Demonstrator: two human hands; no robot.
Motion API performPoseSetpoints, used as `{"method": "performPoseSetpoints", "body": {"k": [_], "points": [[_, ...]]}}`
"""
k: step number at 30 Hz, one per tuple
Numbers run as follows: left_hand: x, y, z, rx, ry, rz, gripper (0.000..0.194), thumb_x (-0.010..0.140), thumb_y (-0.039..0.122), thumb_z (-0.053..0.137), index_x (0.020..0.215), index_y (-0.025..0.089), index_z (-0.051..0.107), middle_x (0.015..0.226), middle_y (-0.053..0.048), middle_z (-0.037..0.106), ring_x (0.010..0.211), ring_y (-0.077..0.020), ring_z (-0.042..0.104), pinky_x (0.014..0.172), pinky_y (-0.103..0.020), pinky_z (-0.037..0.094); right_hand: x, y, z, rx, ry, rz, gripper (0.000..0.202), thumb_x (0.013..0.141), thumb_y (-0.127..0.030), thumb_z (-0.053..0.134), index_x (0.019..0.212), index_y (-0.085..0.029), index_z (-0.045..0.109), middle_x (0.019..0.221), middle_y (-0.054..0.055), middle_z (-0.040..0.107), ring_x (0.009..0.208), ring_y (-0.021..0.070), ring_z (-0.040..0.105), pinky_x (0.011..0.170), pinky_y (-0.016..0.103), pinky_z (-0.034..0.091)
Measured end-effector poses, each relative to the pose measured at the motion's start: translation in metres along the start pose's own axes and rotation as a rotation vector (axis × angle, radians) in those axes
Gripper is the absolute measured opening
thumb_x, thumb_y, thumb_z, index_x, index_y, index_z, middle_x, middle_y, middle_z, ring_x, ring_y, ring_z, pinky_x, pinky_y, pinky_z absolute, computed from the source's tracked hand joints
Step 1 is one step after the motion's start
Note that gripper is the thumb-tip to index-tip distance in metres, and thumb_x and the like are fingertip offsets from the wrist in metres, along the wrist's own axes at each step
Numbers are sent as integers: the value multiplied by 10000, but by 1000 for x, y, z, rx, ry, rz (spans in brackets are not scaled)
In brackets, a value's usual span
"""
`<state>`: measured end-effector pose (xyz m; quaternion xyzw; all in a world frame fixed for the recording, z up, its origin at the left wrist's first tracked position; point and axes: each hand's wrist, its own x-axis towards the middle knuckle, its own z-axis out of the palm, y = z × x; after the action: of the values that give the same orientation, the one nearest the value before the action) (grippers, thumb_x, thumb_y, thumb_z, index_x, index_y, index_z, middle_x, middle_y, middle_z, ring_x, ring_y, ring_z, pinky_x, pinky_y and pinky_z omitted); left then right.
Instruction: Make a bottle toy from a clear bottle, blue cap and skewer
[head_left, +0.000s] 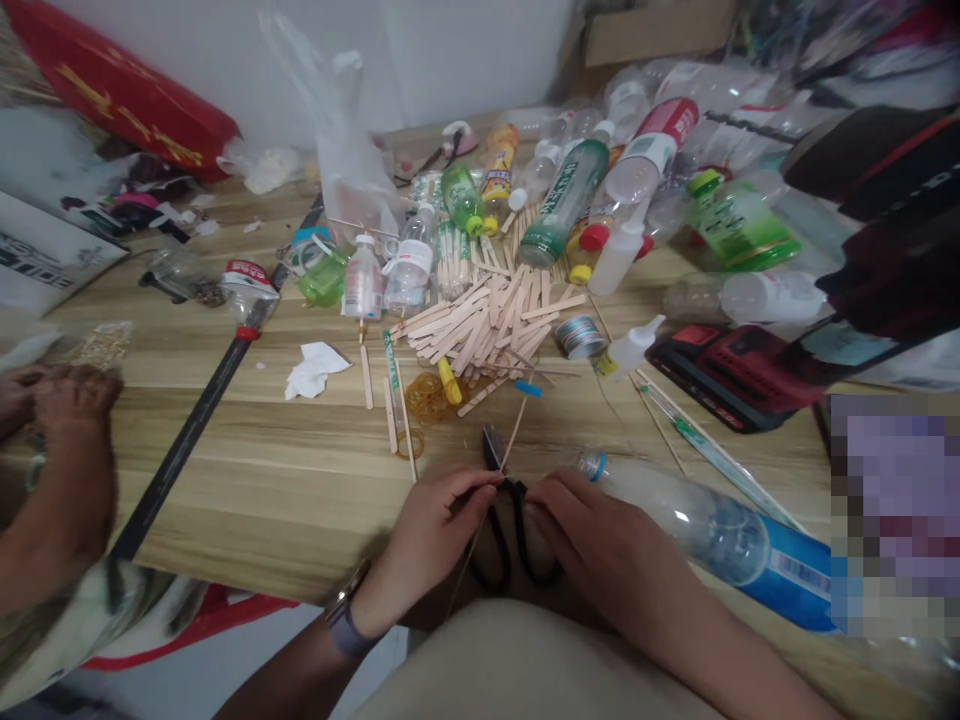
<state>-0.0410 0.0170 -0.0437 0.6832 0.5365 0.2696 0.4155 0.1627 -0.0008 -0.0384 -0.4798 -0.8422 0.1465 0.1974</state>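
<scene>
My left hand (442, 520), with a watch on its wrist, pinches a thin wooden stick (514, 435) between thumb and fingertips. The stick slants upward, and a small blue piece (528, 388) sits across its top end. Close beside it, my right hand (581, 525) has its fingers closed together; whatever is between them is too small or hidden to make out. Black-handled scissors (491, 450) lie under and between my hands, blades pointing away from me, handle loops at the table's front edge. My right fingertips are next to one loop; I cannot tell whether they touch it.
Flat wooden sticks (495, 320) are heaped mid-table, near rubber bands (431, 398). Plastic bottles (566, 200) crowd the back. A clear bottle with blue label (697, 520) and a power drill (742, 375) are right. Another person's hands (75, 410) work at left, beyond a black bar (187, 440).
</scene>
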Motion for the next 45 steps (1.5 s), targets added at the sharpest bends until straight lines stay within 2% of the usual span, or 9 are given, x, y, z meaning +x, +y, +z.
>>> {"method": "performPoseSetpoints", "body": {"k": [6, 13, 22, 27, 34, 37, 40, 43, 45], "points": [[-4, 3, 2, 127, -36, 66, 231, 951, 249, 539, 1016, 248, 761, 926, -28, 791, 830, -186, 710, 773, -310, 567, 0, -1, 1, 17, -43, -25, 197, 953, -84, 474, 854, -192, 606, 759, 12, 641, 565, 195, 653, 474, 296, 357], [-3, 3, 3, 178, -90, 105, 257, 960, 234, 509, 1008, 222, 761, 932, -58, 777, 868, -208, 704, 771, -332, 554, 5, -1, 3, 43, -76, -16, 155, 957, -104, 507, 883, -181, 619, 764, 25, 653, 618, 208, 660, 508, 292, 357], [-5, 6, 2, -46, 54, 53, 217, 946, 261, 557, 992, 245, 768, 915, -14, 794, 810, -168, 711, 738, -279, 557, 5, -1, 6, 39, -120, 9, 159, 901, -39, 546, 901, -164, 644, 782, 40, 676, 614, 223, 659, 510, 294, 348], [-8, 4, 8, 7, 86, 61, 235, 954, 254, 549, 1044, 239, 766, 975, -30, 796, 879, -181, 719, 773, -286, 549, 7, -2, 5, 65, -128, 16, 168, 893, -33, 552, 907, -161, 660, 792, 44, 684, 638, 227, 668, 539, 299, 394], [-7, 8, 10, 80, 74, 1, 253, 950, 214, 532, 1039, 204, 768, 969, -51, 791, 892, -185, 711, 815, -292, 537, 7, -1, 6, 168, -95, 38, 179, 961, -112, 497, 898, -154, 660, 815, 57, 681, 682, 238, 679, 570, 324, 465], [-8, 9, 10, 66, 82, 15, 262, 954, 215, 525, 1061, 209, 764, 981, -51, 787, 901, -182, 706, 816, -287, 529, 7, -3, 7, 235, -68, 51, 159, 955, -114, 511, 908, -171, 651, 817, 34, 694, 690, 217, 686, 589, 310, 488], [-9, 11, 10, 66, 81, 47, 263, 953, 210, 525, 1060, 227, 765, 948, -44, 778, 881, -180, 694, 798, -282, 520, 9, -6, 7, 303, -9, 85, 144, 946, -107, 516, 998, -184, 626, 857, 15, 715, 737, 184, 703, 623, 274, 508], [-10, 14, 9, 78, 74, 54, 266, 953, 209, 522, 1049, 229, 769, 901, -46, 763, 841, -183, 678, 760, -283, 510, 11, -8, 6, 353, 43, 117, 167, 949, -118, 508, 1084, -181, 584, 815, -11, 713, 685, 141, 696, 602, 228, 501], [-11, 15, 9, 83, 60, 52, 269, 953, 211, 518, 1041, 224, 771, 879, -50, 752, 823, -186, 668, 741, -286, 503, 11, -8, 7, 366, 54, 114, 155, 962, -138, 490, 1065, -192, 592, 809, -17, 719, 677, 137, 698, 599, 224, 497]]}}
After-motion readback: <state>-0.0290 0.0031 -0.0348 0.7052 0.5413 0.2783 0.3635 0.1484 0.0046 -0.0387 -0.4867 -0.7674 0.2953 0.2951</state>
